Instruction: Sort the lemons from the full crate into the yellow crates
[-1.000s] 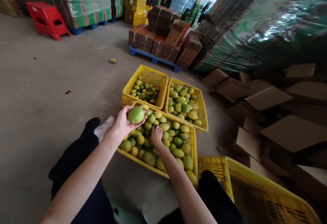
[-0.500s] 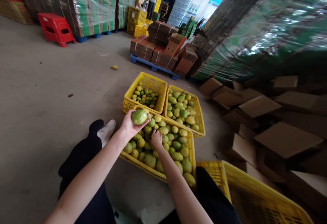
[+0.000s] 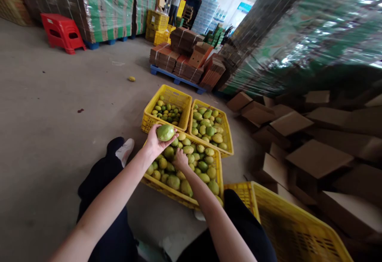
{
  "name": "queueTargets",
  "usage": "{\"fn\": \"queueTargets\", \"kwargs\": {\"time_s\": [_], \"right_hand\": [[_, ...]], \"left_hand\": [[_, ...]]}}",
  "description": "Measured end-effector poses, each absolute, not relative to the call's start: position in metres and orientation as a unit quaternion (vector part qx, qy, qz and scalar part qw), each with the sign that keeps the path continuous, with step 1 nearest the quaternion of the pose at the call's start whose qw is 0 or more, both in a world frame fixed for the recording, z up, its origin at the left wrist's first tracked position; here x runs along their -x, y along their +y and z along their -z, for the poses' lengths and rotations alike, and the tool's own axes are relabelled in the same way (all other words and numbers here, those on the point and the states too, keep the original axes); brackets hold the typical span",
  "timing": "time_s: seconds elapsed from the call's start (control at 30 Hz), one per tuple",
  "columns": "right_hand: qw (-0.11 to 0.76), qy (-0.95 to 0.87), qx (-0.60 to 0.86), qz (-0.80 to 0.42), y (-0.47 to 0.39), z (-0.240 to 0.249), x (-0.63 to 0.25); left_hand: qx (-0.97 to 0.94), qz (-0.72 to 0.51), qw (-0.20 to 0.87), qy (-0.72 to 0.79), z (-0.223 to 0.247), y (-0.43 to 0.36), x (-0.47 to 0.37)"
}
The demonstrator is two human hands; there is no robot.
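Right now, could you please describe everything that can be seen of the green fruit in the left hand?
The green fruit is a plump oval with pale green skin that looks smooth and slightly shiny. The visible side seems whole; the underside is hidden. It lies sideways, its long axis roughly level, cradled in the left hand. It is held above the far left part of the yellow crate into which the right hand reaches.

Left grip holds green fruit; right grip in fruit-filled yellow crate.
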State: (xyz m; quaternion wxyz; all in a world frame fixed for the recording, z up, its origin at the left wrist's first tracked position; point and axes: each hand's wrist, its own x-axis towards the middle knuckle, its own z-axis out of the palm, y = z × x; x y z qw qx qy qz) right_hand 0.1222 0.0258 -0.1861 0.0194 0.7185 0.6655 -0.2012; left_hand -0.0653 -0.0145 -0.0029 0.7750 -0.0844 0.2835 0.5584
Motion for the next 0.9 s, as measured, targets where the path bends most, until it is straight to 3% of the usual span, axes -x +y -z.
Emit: {"fn": "queueTargets", "kwargs": {"time_s": [0.13,0.3,0.4,0.5,0.73,0.9], "right_hand": [[-0.085,0.595,-0.735,0.313,0.029,0.154,-0.15],[-0.277,0.51,-0.679,0.45,0.022,0.096,-0.183],[-0.424,0.462,-0.58,0.52,0.006,0.06,-0.193],[-0.582,0.359,-0.388,0.618,-0.02,0.041,-0.19],[-0.622,0.227,-0.337,0.669,-0.046,0.055,-0.164],[-0.673,0.141,-0.344,0.639,-0.041,0.049,-0.167]], "left_hand": [[0.166,-0.576,0.764,0.238,0.007,-0.017,0.064],[0.199,-0.541,0.795,0.189,0.014,-0.022,0.056],[0.143,-0.523,0.819,0.187,0.016,-0.027,0.048],[0.072,-0.519,0.831,0.187,0.017,-0.028,0.037],[-0.177,-0.524,0.805,0.217,0.023,-0.028,0.007],[-0.426,-0.538,0.683,0.251,0.022,-0.035,0.004]]}}
